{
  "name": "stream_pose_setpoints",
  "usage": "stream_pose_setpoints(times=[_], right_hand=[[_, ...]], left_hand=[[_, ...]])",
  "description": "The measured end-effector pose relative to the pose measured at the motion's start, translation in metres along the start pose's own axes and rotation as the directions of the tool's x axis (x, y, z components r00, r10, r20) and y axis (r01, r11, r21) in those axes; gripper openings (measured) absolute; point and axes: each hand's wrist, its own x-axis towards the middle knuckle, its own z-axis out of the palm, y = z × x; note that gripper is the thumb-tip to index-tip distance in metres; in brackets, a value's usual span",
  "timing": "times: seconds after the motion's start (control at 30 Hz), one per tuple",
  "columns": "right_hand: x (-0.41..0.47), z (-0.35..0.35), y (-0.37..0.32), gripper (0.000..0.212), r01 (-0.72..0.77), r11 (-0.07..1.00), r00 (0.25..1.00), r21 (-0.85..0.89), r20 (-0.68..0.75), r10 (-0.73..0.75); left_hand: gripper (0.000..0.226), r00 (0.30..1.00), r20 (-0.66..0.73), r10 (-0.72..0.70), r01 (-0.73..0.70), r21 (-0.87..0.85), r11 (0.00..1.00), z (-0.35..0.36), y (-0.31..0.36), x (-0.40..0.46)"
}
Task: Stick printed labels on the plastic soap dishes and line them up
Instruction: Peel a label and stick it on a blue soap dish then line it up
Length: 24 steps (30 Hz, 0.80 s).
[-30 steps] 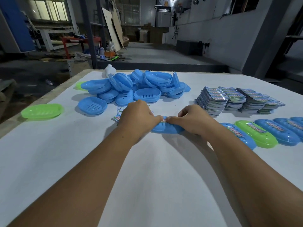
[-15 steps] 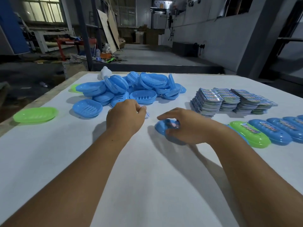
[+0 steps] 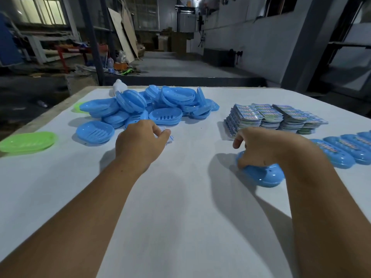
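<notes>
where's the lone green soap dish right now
In the head view the green soap dish lies at the table's far left edge, apart from the others, left of a single blue dish in front of the blue pile.

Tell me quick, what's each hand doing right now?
Left hand: fingers curled, pinching small printed labels on the table.
Right hand: gripping a blue soap dish from above.

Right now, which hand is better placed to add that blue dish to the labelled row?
The right hand: it already grips the blue dish beside the labelled row. The left hand is across the table, pinching labels.
</notes>
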Motion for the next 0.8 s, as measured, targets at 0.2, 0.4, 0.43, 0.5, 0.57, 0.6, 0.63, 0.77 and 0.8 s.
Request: stream_pose_setpoints(times=[0.2, 0.4, 0.43, 0.5, 0.57, 0.6, 0.63, 0.77, 0.8], right_hand=[[0.007, 0.001, 0.009, 0.036, 0.005, 1.000, 0.999, -0.001, -0.047, -0.005], [0.019, 0.011, -0.013, 0.029, 0.181, 0.977, 0.977, 0.115, -0.137, -0.165], [0.021, 0.014, -0.018, 0.026, 0.229, 0.963, 0.965, 0.139, -0.165, -0.206], [0.024, 0.020, -0.027, 0.022, 0.300, 0.938, 0.942, 0.175, -0.209, -0.263], [0.026, 0.027, -0.033, 0.020, 0.336, 0.923, 0.928, 0.187, -0.236, -0.290], [0.026, 0.029, -0.035, 0.019, 0.346, 0.918, 0.922, 0.192, -0.251, -0.295], [0.027, 0.030, -0.037, 0.019, 0.354, 0.913, 0.917, 0.201, -0.265, -0.297], [0.028, 0.033, -0.041, 0.016, 0.376, 0.898, 0.909, 0.230, -0.281, -0.309], [0.028, 0.034, -0.042, 0.016, 0.381, 0.895, 0.907, 0.232, -0.282, -0.313]], left_hand=[[0.032, 1.000, 0.014, -0.011, 0.011, 0.004, 1.000, -0.003, -0.003, 0.002], [0.026, 1.000, -0.028, -0.006, 0.006, 0.023, 1.000, -0.008, -0.009, 0.002], [0.026, 0.998, -0.060, 0.000, 0.003, 0.054, 0.999, -0.010, -0.012, 0.005], [0.026, 0.988, -0.152, 0.012, 0.013, 0.159, 0.987, -0.016, -0.020, 0.011], [0.023, 0.973, -0.232, -0.009, 0.074, 0.273, 0.959, -0.023, -0.033, 0.019], [0.022, 0.969, -0.244, -0.041, 0.123, 0.330, 0.936, -0.027, -0.040, 0.022], [0.023, 0.969, -0.231, -0.086, 0.171, 0.381, 0.909, -0.029, -0.048, 0.024], [0.025, 0.963, -0.098, -0.251, 0.268, 0.448, 0.853, -0.032, -0.072, 0.026], [0.023, 0.961, -0.085, -0.264, 0.273, 0.448, 0.851, -0.031, -0.074, 0.026]])
